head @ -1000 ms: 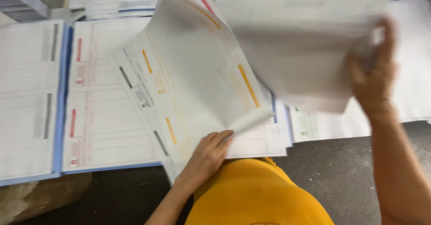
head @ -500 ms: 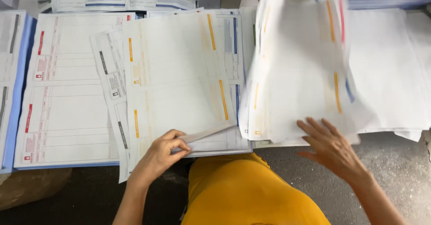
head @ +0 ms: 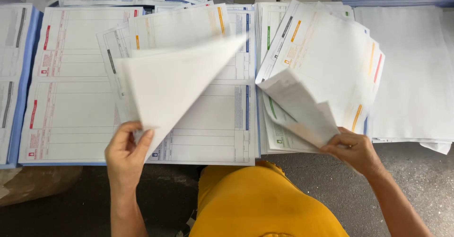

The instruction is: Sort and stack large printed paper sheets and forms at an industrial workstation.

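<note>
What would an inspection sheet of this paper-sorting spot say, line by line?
Surface: grey floor along the near edge; the rest is covered by paper stacks.
Job's things: a lifted sheet, blurred, curling over the blue-marked stack; a folded bundle raised off the green-marked stack.
Clutter: red-marked stack at left, plain white stack at right, more stacks behind, brown bag at lower left.
Grippers: left hand pinches the sheet's corner; right hand grips the bundle's lower edge.
Cables: nothing seen.
Surroundings: the person's yellow garment at the bottom; no one else seen.
</note>
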